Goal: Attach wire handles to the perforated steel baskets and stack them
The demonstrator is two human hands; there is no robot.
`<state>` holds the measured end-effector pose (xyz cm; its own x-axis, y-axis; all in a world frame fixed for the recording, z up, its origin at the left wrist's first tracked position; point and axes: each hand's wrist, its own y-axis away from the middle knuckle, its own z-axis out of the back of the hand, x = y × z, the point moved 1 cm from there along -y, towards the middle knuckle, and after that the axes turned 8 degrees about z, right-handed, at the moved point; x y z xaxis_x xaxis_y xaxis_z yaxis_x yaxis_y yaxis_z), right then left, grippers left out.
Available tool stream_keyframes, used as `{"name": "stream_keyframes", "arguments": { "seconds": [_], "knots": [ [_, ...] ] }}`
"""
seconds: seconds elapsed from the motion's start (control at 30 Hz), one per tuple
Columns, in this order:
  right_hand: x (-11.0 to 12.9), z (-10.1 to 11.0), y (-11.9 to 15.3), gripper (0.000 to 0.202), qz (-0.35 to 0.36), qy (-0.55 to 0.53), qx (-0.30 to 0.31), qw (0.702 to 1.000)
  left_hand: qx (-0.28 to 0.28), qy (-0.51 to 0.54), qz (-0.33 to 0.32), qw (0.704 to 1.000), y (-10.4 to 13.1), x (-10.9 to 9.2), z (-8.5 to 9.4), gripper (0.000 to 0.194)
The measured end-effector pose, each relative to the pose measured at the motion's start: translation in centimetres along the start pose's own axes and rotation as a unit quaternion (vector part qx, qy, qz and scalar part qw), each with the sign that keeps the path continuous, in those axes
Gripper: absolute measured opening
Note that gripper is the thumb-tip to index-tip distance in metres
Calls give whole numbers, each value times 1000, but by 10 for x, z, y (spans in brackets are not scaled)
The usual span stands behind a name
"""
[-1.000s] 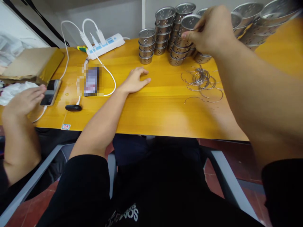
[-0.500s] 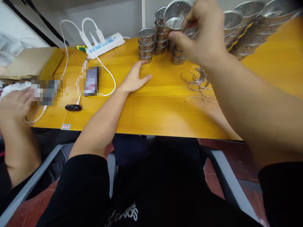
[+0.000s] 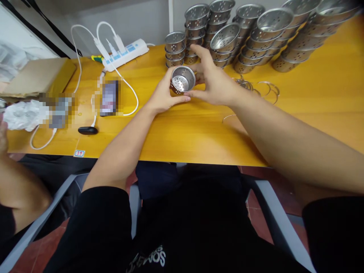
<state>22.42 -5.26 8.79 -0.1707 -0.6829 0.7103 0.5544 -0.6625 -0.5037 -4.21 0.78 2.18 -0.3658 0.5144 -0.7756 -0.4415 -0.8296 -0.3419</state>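
Observation:
A small perforated metal cup (image 3: 183,79) is between my hands above the table, its mouth tilted towards me. My left hand (image 3: 163,94) curls around its left side, the thumb below it. My right hand (image 3: 213,81) grips it from the right, with thumb and a bent finger at its edge; the index finger points up and away. Behind stand several stacks of like cups, the shortest stack (image 3: 174,47) just beyond my left hand. Thin wire rings (image 3: 269,91) lie on the table, partly hidden by my right forearm.
A white power strip (image 3: 126,55) with plugged cables sits at the back left. Nearer are a phone (image 3: 109,98), a black oval object (image 3: 88,130), a cardboard box (image 3: 36,76) and crumpled plastic (image 3: 25,115). Another person's arm (image 3: 19,185) is at far left.
My right hand has brought the cup down and left from near the stacks into my left hand, which has closed around it. The other person's hand has drawn back left.

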Motion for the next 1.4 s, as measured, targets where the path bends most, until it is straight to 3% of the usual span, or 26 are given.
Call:
{"name": "stream_keyframes", "arguments": {
  "seconds": [0.1,0.17,0.23,0.3,0.4,0.5,0.67,0.83,1.17,1.4],
  "knots": [
    [-2,20,8,142,14,-6,78,997,12,2,-1,1000,-1,7,-2,121],
    [4,39,16,141,-18,66,99,993,7,7,0,1000,-1,11,-1,117],
    [15,61,24,108,-82,174,83,978,-1,8,0,1000,-1,15,0,114],
    [25,81,33,66,-189,316,96,925,-6,5,0,1000,-2,17,2,114],
    [26,103,45,56,-328,417,130,838,-14,5,3,1000,-3,17,2,113],
    [9,115,55,43,-383,429,167,801,-18,15,10,1000,-3,12,3,111],
    [-19,123,64,26,-383,410,174,809,-23,30,13,999,-2,4,6,113],
    [-24,124,67,6,-361,418,159,819,-27,16,22,999,-3,9,9,103],
    [-5,116,62,20,-359,388,109,842,-9,14,29,999,-2,12,8,100],
    [0,115,59,29,-358,412,133,827,-13,22,43,999,-1,8,8,99]
  ]
}}
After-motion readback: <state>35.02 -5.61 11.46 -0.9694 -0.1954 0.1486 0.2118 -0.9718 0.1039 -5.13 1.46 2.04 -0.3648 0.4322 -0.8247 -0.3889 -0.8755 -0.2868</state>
